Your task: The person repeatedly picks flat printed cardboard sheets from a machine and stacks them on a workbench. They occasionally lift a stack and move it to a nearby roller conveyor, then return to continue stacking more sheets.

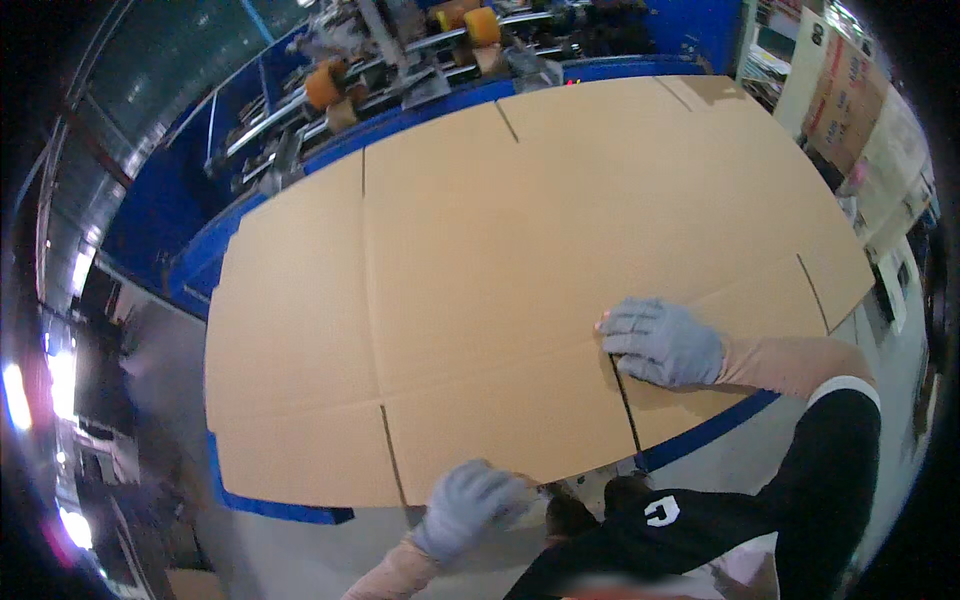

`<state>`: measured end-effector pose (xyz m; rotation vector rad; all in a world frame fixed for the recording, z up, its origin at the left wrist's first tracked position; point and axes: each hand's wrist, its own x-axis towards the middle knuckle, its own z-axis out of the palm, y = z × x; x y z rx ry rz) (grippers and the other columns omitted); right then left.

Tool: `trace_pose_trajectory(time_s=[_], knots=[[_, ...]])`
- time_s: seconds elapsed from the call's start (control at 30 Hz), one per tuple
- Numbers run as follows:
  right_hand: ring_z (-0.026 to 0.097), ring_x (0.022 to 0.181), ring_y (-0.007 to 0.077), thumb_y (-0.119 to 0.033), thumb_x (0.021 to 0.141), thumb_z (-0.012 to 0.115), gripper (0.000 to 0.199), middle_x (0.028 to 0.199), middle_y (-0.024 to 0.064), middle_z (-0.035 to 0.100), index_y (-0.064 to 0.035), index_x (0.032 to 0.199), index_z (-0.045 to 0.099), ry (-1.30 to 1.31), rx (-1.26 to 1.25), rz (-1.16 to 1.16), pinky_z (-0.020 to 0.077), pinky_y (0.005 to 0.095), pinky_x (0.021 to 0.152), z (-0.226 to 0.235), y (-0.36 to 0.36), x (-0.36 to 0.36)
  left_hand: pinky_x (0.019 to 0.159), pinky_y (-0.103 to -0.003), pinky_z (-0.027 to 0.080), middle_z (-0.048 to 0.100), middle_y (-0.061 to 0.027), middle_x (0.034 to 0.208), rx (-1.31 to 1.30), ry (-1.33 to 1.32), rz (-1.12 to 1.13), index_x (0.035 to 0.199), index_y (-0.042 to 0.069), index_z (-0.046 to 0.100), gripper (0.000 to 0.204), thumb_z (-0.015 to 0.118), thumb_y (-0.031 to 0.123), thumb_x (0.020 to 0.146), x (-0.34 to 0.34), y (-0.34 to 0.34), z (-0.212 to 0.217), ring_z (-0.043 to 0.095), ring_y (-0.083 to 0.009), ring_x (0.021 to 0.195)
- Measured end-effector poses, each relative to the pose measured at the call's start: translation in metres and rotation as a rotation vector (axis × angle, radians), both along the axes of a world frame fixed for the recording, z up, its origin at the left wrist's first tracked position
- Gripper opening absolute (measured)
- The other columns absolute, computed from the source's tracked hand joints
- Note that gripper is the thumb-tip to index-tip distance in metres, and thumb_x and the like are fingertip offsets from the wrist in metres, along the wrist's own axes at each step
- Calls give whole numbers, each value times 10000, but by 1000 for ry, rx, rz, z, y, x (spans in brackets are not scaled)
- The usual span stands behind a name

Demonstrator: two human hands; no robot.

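Cardboard (500,250) lies flat, right hand (662,343) loosely open atop it, likely steadying; left hand (473,505) half-curls at its near edge, grip unclear!

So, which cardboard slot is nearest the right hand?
The slot running from beside the right hand to the near edge of the cardboard; other slots lie farther off.

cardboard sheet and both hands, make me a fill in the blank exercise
1. The ____ hand rests on the cardboard sheet, farther in than the other.
2. The left hand is at the sheet's ____ edge.
3. Each hand wears a grey ____.
4. The strip showing under the sheet's edge is coloured ____.

Missing words: right; near; glove; blue.
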<state>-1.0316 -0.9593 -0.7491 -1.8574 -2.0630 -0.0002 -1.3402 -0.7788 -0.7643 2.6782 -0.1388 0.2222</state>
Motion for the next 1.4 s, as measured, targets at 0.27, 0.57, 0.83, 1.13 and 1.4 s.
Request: trace_pose_trajectory(time_s=[0.27, 0.57, 0.83, 1.13, 1.4], knots=[[570, 1089, 295, -253, 866, 578, 288, 1152, 138, 610, -54, 1074, 603, -128, -51, 43, 451, 416, 947, 4, 8, 5, 906, -480, 419, 575, -101, 1174, 280, 40, -102, 1167, 111, 564, 478, 678, 342, 765, 23, 5, -2, 550, -304, 1037], [588, 1049, 305, -275, 869, 570, 290, 1102, 157, 627, -49, 1048, 602, 106, -154, 154, 468, 414, 920, 23, 47, 73, 871, -451, 435, 609, -93, 1093, -10, 80, -75, 1008, 133, 629, 206, 610, 227, 826, 160, 123, 7, 554, -310, 966], [527, 1124, 350, -287, 897, 538, 311, 1215, 145, 581, -70, 1110, 609, 166, 327, -770, 440, 421, 941, -9, 159, 289, 971, -442, 392, 547, -142, 1233, 176, -291, 355, 1161, 67, 575, 347, 576, 244, 862, 458, 210, 4, 496, -339, 1139], [621, 938, 314, -253, 912, 508, 248, 1072, 125, 629, -113, 1093, 603, -519, 206, -664, 499, 409, 764, 22, 282, 475, 1012, -505, 344, 525, -103, 1328, 245, 86, 447, 1264, 149, 536, 446, 488, 418, 911, 632, 285, 2, 491, -300, 1213], [634, 958, 383, -183, 953, 409, 295, 1076, 212, 643, -126, 1205, 551, -567, -27, -734, 517, 447, 814, -2, 387, 574, 909, -427, 411, 662, -70, 1130, 14, 32, 530, 1124, 219, 645, 351, 546, 431, 863, 666, 290, -24, 602, -288, 1083]])
